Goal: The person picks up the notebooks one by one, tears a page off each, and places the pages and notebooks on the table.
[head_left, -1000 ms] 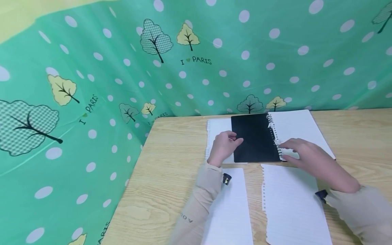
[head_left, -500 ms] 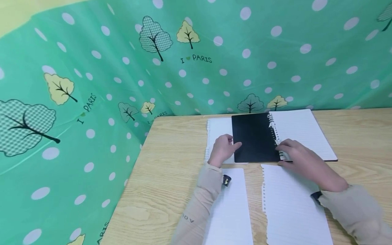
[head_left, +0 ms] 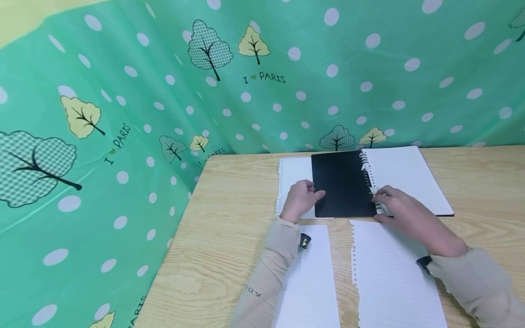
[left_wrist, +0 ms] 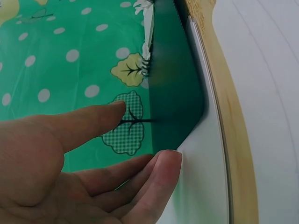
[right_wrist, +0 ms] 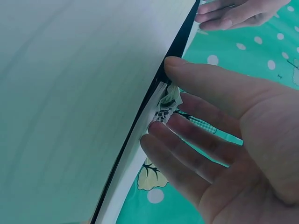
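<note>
A spiral notebook lies spread on the table, its black cover [head_left: 340,184] on the left and a lined white page [head_left: 404,177] on the right. Torn paper scraps [right_wrist: 169,100] cling to the spiral binding [head_left: 371,184]. My left hand [head_left: 301,199] is at the cover's left edge; in the left wrist view a fingertip meets the cover's corner, with the thumb well apart. My right hand [head_left: 404,214] is over the near end of the binding. Its thumb touches the black edge, and its spread fingertips rest by the page and coils.
Under the cover's left side lies another white pad [head_left: 293,171]. Nearer are two loose sheets, one [head_left: 311,278] partly under the left sleeve, the other [head_left: 395,278] with a ragged, punched left edge. A green patterned cloth [head_left: 262,105] hangs behind the wooden table [head_left: 193,255].
My right hand has shifted a little left and nearer, its thumb now at the notebook's near edge by the binding. The left hand has hardly moved.
</note>
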